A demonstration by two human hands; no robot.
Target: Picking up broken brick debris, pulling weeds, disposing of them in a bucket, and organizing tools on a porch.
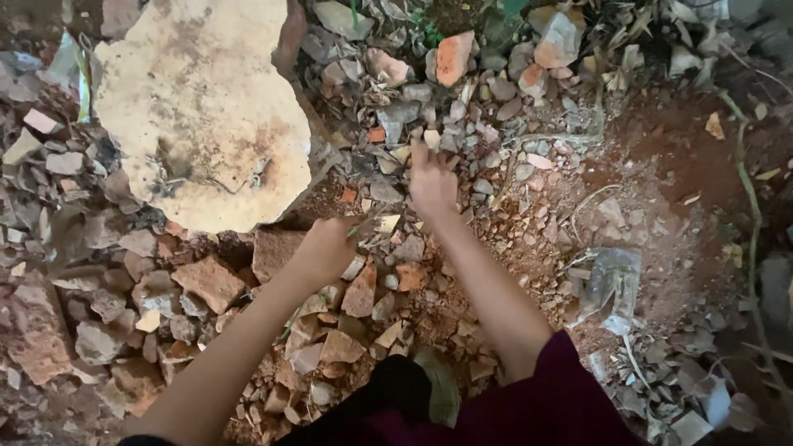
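Head camera, single view, steep downward look.
Lens sits close above both forearms, facing forward over rubble-strewn ground [661,165]; the big pale rock [198,107] fills upper left.

A large pale boulder [202,111] fills the upper left of the frame, its face stained ochre. At the top centre lies an orange brick fragment [453,56] among grey stones. A crumpled clear plastic bag [610,285] rests on the reddish soil [673,157] at right (half buried in grit). A thin green stem [750,206] runs down the right edge.
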